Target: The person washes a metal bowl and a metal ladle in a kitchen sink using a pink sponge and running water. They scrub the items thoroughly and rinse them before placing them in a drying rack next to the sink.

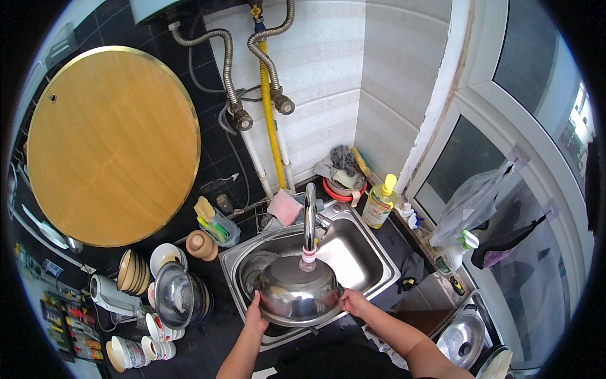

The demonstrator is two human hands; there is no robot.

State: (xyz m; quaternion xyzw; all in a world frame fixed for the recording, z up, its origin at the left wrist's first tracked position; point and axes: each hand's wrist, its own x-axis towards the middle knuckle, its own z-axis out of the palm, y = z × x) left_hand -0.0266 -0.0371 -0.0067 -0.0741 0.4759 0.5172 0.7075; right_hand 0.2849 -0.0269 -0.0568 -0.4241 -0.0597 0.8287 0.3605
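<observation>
Both my hands grip a shiny stainless steel basin (300,294) by its rim, its rounded bottom facing up. My left hand (254,316) holds the left side and my right hand (355,302) the right side; some fingers are hidden beneath. Over the basin's far part stands the chrome faucet (310,218), its pink-ringed spout close above the metal. I cannot tell for sure whether water runs. Below is a steel sink (363,243) with two bowls. In its left bowl, partly covered by the basin, lies another round, shiny vessel (254,266).
Left on the dark counter are a metal bowl (174,294), stacked bowls (133,271) and white cups (129,352). Behind the sink sit a pink cloth (285,208) and a red-rimmed bowl (344,192) with scrubbers. A yellow-capped soap bottle (380,203) stands at the right corner.
</observation>
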